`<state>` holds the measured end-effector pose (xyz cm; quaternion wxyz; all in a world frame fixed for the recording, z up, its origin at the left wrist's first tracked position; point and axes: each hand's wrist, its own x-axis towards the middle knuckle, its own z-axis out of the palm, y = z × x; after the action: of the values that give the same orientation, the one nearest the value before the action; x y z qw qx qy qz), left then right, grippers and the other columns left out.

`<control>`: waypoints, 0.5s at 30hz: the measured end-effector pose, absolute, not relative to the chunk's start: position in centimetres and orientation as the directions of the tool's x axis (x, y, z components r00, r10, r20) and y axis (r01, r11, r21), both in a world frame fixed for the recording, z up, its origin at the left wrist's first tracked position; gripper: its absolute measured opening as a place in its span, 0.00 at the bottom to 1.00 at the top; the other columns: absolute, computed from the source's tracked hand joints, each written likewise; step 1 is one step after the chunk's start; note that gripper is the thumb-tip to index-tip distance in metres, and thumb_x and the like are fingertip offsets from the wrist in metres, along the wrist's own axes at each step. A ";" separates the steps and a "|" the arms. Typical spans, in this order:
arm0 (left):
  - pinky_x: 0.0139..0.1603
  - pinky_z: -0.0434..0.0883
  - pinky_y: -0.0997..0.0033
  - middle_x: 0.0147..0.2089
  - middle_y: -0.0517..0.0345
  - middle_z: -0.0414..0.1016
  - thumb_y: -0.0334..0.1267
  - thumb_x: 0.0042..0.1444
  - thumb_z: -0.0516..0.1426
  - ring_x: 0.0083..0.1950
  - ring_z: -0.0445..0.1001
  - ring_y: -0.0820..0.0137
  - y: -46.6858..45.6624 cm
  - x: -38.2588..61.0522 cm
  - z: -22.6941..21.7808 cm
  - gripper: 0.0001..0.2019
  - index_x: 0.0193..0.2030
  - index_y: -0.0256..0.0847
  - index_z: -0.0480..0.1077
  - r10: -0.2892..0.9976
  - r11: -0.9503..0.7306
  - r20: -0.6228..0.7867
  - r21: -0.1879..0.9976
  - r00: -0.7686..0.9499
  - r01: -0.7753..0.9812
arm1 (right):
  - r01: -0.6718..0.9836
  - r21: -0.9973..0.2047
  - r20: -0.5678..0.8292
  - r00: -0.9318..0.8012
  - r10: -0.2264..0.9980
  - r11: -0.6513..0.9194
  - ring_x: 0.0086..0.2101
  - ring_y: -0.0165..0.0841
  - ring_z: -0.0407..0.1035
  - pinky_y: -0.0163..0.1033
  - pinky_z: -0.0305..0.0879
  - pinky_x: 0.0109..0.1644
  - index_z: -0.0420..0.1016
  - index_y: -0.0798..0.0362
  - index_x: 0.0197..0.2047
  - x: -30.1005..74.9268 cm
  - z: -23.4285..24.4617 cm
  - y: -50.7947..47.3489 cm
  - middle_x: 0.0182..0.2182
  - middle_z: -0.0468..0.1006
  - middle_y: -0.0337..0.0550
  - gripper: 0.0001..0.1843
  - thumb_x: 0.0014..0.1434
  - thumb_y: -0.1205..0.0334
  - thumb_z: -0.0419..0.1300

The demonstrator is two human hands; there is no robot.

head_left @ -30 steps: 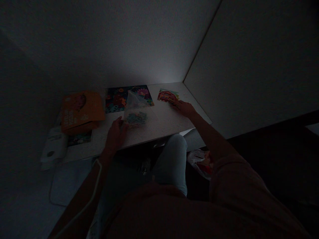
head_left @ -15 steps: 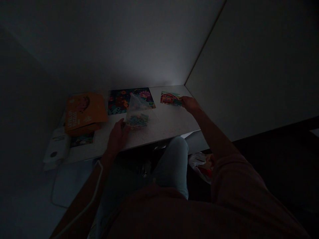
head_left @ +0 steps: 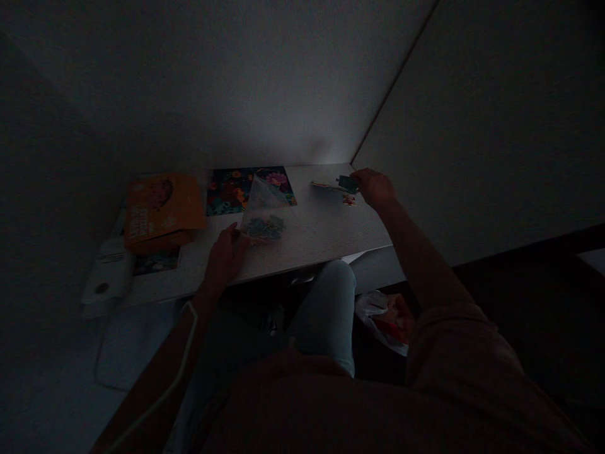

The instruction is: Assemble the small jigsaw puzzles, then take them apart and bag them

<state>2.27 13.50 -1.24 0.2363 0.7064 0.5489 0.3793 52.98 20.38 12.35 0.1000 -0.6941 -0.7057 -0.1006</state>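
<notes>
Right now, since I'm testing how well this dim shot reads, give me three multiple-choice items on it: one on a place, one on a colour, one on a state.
1. Where does the clear plastic bag lie?
A) On the desk, overlapping the floral picture sheet
B) On the floor
C) In the person's lap

2. What colour is the package at the desk's left end?
A) Blue
B) Orange
C) White

3. What is the right hand doing?
A) Resting on the knee
B) Reaching inside the bag
C) Holding a small teal piece

Answers:
1. A, because the bag's top crosses the sheet's near edge.
2. B, because the package's face shows orange even in the dim light.
3. C, because the piece sits at the hand's fingertips at the desk's far right.
</notes>
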 end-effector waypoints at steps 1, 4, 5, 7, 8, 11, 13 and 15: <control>0.78 0.78 0.32 0.73 0.30 0.82 0.66 0.76 0.56 0.73 0.83 0.42 13.5 2.3 -1.2 0.39 0.81 0.39 0.69 0.955 -0.284 0.275 0.752 0.109 0.595 | 1.000 0.006 0.281 -0.017 0.960 0.016 0.56 0.50 0.86 0.50 0.79 0.58 0.89 0.53 0.68 52.7 12.9 20.2 0.65 0.89 0.63 0.30 0.90 0.51 0.48; 0.79 0.77 0.32 0.72 0.31 0.82 0.67 0.75 0.57 0.73 0.83 0.41 13.6 2.2 -1.2 0.40 0.81 0.39 0.69 0.957 -0.280 0.271 0.750 0.107 0.599 | 0.999 0.023 0.288 -0.040 0.957 0.035 0.56 0.52 0.87 0.51 0.80 0.58 0.90 0.52 0.67 51.7 14.5 19.7 0.64 0.90 0.61 0.29 0.90 0.51 0.48; 0.79 0.77 0.32 0.72 0.30 0.82 0.67 0.75 0.57 0.73 0.83 0.41 13.6 2.3 -1.2 0.41 0.81 0.38 0.69 0.957 -0.278 0.269 0.750 0.106 0.600 | 0.998 0.031 0.294 -0.055 0.954 0.048 0.56 0.52 0.87 0.52 0.81 0.59 0.90 0.51 0.67 51.3 14.9 19.5 0.64 0.90 0.60 0.29 0.89 0.51 0.49; 0.79 0.77 0.33 0.72 0.29 0.82 0.67 0.75 0.57 0.72 0.83 0.41 13.6 2.3 -1.3 0.41 0.82 0.37 0.68 0.958 -0.275 0.266 0.755 0.106 0.595 | 0.996 0.049 0.306 -0.092 0.947 0.081 0.56 0.54 0.87 0.54 0.81 0.59 0.90 0.50 0.67 50.5 15.8 19.2 0.64 0.90 0.59 0.28 0.89 0.51 0.49; 0.79 0.77 0.34 0.72 0.29 0.82 0.67 0.75 0.57 0.72 0.84 0.42 13.5 2.3 -1.3 0.41 0.82 0.37 0.68 0.958 -0.275 0.266 0.758 0.105 0.592 | 0.993 0.058 0.310 -0.112 0.944 0.099 0.56 0.54 0.87 0.54 0.82 0.59 0.90 0.50 0.67 50.0 16.2 19.1 0.64 0.90 0.58 0.28 0.89 0.50 0.49; 0.78 0.77 0.34 0.72 0.29 0.82 0.66 0.75 0.56 0.72 0.84 0.43 13.5 2.4 -1.4 0.41 0.81 0.37 0.68 0.958 -0.275 0.269 0.759 0.102 0.590 | 0.987 0.089 0.329 -0.154 0.932 0.132 0.55 0.54 0.87 0.54 0.82 0.57 0.90 0.49 0.68 48.6 17.2 18.8 0.64 0.90 0.57 0.29 0.89 0.48 0.49; 0.78 0.77 0.33 0.72 0.29 0.82 0.66 0.75 0.56 0.72 0.84 0.42 13.5 2.4 -1.3 0.41 0.81 0.37 0.68 0.960 -0.270 0.261 0.757 0.103 0.594 | 0.983 0.108 0.345 -0.177 0.922 0.149 0.55 0.54 0.86 0.54 0.82 0.55 0.90 0.48 0.68 47.7 17.8 18.7 0.62 0.91 0.56 0.29 0.89 0.48 0.49; 0.77 0.78 0.34 0.71 0.30 0.82 0.67 0.75 0.57 0.72 0.84 0.42 13.5 2.4 -1.3 0.41 0.81 0.38 0.69 0.962 -0.262 0.254 0.762 0.100 0.592 | 0.978 0.118 0.355 -0.202 0.913 0.170 0.54 0.53 0.86 0.53 0.81 0.55 0.90 0.47 0.67 46.7 18.3 18.6 0.62 0.91 0.54 0.29 0.90 0.48 0.49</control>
<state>2.45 13.49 -1.35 0.2457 0.6996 0.5555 0.3764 46.73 18.56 18.31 0.1014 -0.6235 -0.7582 -0.1614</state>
